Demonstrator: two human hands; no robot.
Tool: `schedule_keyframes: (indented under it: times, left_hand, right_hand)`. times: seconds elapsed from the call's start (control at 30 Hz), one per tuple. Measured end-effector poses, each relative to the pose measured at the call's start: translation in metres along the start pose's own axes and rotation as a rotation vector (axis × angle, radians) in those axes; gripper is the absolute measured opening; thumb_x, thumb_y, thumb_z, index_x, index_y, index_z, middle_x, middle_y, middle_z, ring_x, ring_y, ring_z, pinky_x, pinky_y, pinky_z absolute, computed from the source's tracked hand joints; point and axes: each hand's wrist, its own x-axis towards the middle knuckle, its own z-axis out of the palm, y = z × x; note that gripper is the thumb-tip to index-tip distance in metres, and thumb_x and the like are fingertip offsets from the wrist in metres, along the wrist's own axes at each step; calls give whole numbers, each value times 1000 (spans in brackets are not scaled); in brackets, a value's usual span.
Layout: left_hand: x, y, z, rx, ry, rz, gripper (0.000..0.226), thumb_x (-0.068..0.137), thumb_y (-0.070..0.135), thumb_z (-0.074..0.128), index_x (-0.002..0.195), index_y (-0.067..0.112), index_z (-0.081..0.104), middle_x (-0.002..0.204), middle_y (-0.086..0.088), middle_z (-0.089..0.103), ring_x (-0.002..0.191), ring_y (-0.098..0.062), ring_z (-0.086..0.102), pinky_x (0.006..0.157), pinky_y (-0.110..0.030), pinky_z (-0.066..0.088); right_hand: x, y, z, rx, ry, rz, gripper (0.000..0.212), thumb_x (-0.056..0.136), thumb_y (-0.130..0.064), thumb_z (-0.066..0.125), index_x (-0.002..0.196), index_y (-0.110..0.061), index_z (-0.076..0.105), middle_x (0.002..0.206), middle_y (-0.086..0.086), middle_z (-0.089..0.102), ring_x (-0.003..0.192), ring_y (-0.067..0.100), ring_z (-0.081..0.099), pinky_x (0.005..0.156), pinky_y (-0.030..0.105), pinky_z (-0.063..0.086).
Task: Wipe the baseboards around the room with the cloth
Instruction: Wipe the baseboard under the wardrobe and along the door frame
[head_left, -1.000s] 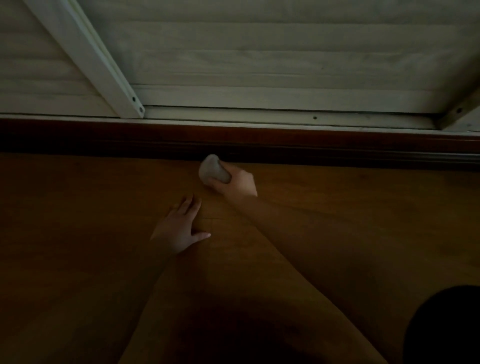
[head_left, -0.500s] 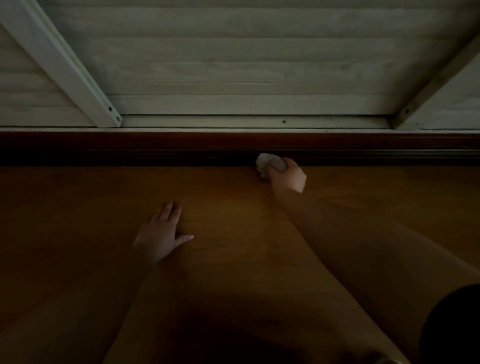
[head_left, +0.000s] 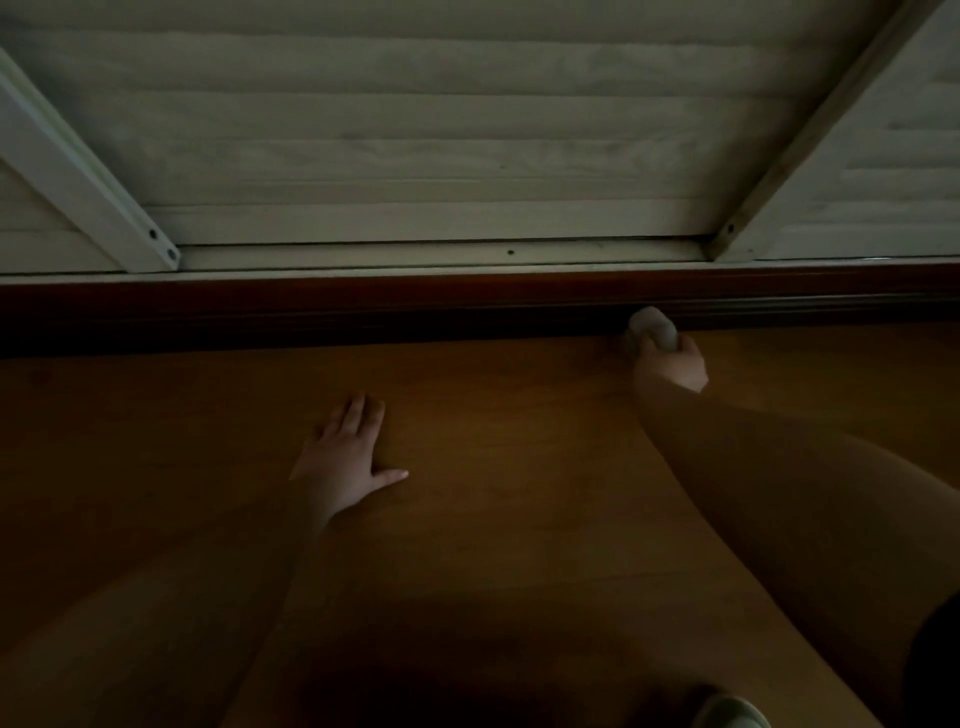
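head view: right hand (head_left: 670, 364) grips bunched cloth (head_left: 652, 327) vs dark baseboard (head_left: 363, 317) at frame right to wipe, left hand (head_left: 345, 462) spread flat on floor (head_left: 493, 467), prob. for support.

Cloth (head_left: 653, 328): mostly bunched inside my right hand (head_left: 670, 364); edges blurred. Fingers of that hand: hidden behind the cloth. Baseboard (head_left: 363, 312): cut off at both sides, grooves lost in shadow. Shutter (head_left: 415, 130): top cut off. Pale object (head_left: 730, 714): bottom edge, cropped, cannot identify. My forearms: run out of view.
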Motion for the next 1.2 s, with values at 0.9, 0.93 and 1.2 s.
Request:
schedule_keyframes:
  times: [0.9,0.93,1.2]
  left_hand:
    - [-45,-82,10,-37,-81,-49,94,91,73,37,157,28,-13,162,6,-27,152,-22,-10,120,-55,9]
    - [-46,-85,11,-38,-82,-48,94,91,73,38,157,27,-12,162,7,-26,152,-21,-9,121,-53,10]
    - [-53,-100,26,-55,-67,-54,95,90,75,37,157,28,-12,162,9,-26,152,-20,-7,120,-47,13]
  right_hand:
    - [-215,-50,198,-46,-482,-45,51,93,-37,61,141,-23,51,130,7,61,116,24,59,79,25,37]
    - [-223,-50,203,-76,-545,-78,53,92,-39,62,142,-24,51,131,6,61,116,23,60,79,24,40]
    - [-240,-56,221,-160,-886,-363,60,88,-36,68,143,-24,49,132,5,60,116,21,59,85,26,51]
